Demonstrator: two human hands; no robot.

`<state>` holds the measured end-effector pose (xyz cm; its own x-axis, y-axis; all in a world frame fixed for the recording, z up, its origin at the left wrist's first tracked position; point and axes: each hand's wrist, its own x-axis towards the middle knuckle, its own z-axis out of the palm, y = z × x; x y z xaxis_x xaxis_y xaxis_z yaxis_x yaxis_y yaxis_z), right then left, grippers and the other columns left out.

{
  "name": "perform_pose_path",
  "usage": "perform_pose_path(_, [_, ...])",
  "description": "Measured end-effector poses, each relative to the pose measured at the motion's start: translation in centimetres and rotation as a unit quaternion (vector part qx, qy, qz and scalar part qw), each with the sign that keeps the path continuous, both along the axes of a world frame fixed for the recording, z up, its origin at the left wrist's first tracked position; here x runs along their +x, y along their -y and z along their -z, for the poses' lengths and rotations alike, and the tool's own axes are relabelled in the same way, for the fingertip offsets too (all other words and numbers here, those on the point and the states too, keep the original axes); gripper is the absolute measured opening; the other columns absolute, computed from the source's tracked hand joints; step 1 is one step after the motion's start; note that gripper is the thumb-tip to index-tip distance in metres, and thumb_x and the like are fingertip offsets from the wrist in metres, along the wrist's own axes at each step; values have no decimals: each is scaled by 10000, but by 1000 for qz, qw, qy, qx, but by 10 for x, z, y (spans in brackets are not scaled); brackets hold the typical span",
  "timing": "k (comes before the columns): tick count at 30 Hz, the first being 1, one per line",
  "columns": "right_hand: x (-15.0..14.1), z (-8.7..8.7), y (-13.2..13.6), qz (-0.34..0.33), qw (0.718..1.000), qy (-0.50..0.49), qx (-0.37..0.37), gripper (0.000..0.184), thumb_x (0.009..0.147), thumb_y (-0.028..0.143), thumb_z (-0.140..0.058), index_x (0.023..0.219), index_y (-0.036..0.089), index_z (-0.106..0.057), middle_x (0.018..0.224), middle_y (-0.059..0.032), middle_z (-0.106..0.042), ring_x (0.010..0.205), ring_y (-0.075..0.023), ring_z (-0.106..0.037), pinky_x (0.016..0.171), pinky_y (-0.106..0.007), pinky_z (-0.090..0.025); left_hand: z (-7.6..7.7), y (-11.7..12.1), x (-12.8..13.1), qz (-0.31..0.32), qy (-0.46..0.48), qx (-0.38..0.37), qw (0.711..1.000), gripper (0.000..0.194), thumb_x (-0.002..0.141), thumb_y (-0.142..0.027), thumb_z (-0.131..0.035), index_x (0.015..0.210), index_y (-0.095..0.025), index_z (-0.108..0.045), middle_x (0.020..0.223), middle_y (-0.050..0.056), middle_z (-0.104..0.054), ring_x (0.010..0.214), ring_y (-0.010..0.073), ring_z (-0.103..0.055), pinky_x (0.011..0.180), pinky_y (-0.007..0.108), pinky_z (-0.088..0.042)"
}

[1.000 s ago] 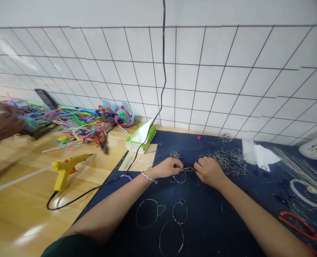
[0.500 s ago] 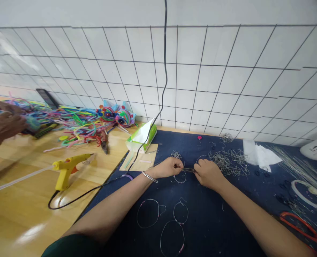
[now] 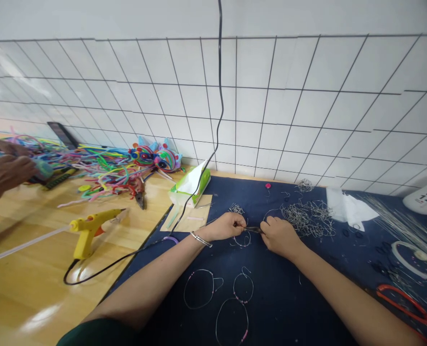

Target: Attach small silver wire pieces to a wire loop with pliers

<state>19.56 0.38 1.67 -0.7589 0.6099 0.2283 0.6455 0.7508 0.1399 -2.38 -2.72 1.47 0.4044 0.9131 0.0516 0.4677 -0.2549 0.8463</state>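
Note:
My left hand (image 3: 231, 225), a silver bangle at its wrist, is closed around slim dark pliers (image 3: 252, 229) whose metal end reaches toward my other hand. The fingers of my right hand (image 3: 278, 234) are pinched at that end, and a thin wire (image 3: 269, 212) curves up beside them; the exact contact is hidden. Just below the left fingers lies a small wire loop (image 3: 243, 241). Nearer to me on the dark blue cloth (image 3: 271, 298) are beaded wire rings: a wide one (image 3: 213, 288), a small one (image 3: 253, 288) and another (image 3: 217, 319).
Tangled wire pieces (image 3: 307, 218) lie right of my hands. Orange-handled tool (image 3: 403, 303), white ring (image 3: 397, 259) and mug (image 3: 424, 198) are farther right. A tissue pack (image 3: 195, 188), corded yellow glue gun (image 3: 87, 235) and pipe cleaners (image 3: 101, 163) sit left, near another person's hands (image 3: 6, 170).
The view has shifted very slightly. Both my hands keep their place and grip, with the dark tool still between them.

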Motion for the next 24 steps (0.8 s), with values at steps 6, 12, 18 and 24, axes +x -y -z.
perform_pose_path(6, [-2, 4, 3, 32, 999, -6, -19, 133, 800, 294, -440, 772, 195, -524, 756, -48, -506, 709, -158, -468, 595, -269, -247, -3, 0, 0, -16, 12, -9, 1000, 108, 685, -125, -455, 702, -124, -561, 620, -18, -505, 551, 74, -429, 509, 168, -334])
perform_pose_path(12, [-6, 9, 6, 74, 995, -34, -63, 175, 838, 327, -403, 790, 200, -514, 761, -29, -519, 687, -129, -496, 568, -239, -267, 1, -2, 1, -75, 34, -30, 996, 121, 708, -199, -496, 736, -127, -590, 614, -17, -501, 544, 80, -422, 503, 180, -323])
perform_pose_path(18, [-8, 8, 8, 100, 987, -68, -103, 212, 863, 367, -371, 800, 202, -488, 766, -15, -529, 679, -115, -514, 533, -219, -264, -4, 2, 10, -146, 128, -55, 979, 158, 750, -274, -504, 731, -139, -584, 612, -29, -475, 548, 76, -395, 529, 192, -311])
perform_pose_path(24, [-9, 8, 6, 99, 984, -99, -106, 201, 861, 358, -390, 768, 202, -476, 742, 7, -531, 636, -105, -507, 531, -219, -266, -10, 8, 22, -176, 260, -95, 945, 189, 768, -318, -509, 724, -135, -534, 607, -35, -433, 540, 70, -360, 518, 189, -296])
